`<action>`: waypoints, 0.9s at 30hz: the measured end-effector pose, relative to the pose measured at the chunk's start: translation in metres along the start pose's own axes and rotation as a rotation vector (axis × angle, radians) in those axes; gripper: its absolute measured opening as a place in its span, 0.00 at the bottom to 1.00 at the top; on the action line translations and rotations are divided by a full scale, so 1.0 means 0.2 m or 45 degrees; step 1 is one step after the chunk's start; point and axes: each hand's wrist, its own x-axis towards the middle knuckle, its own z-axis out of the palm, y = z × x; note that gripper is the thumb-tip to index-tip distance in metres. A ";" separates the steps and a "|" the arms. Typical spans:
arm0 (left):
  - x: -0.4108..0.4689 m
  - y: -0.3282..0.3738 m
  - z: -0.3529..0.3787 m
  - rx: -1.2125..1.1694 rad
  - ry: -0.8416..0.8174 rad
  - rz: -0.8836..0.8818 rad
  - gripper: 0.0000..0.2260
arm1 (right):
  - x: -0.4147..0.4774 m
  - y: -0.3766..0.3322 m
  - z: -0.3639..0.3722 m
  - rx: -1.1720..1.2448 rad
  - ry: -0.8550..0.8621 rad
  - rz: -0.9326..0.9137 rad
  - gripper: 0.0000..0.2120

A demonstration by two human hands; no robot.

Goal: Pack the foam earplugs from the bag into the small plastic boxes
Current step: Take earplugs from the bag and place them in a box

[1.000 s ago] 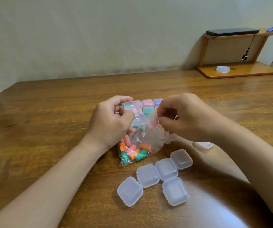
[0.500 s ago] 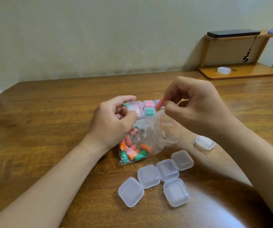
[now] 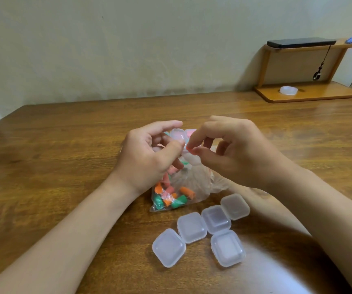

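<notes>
A clear plastic bag [image 3: 183, 187] with orange, green and pink foam earplugs lies on the wooden table [image 3: 65, 162]. My left hand [image 3: 147, 158] holds a small open clear box [image 3: 176, 134] above the bag. My right hand [image 3: 230, 149] pinches a pink-orange earplug [image 3: 189, 148] between thumb and forefinger, right at the box. Several closed empty clear boxes [image 3: 192, 227] sit in a cluster near me. Filled boxes [image 3: 190, 132] show partly behind my hands.
A wooden shelf stand [image 3: 308, 95] sits at the far right of the table, with a dark phone [image 3: 300, 42] on top and a white round lid [image 3: 288, 90] on its base. The wall runs along the table's far edge.
My right hand left the bag with an earplug, lifted it, then moved left to the box in my left hand. The lone box at the right is now hidden behind my right arm.
</notes>
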 end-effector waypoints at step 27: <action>0.04 0.00 -0.01 -0.173 0.114 -0.175 0.22 | -0.01 0.01 -0.09 -0.071 -0.070 0.237 0.14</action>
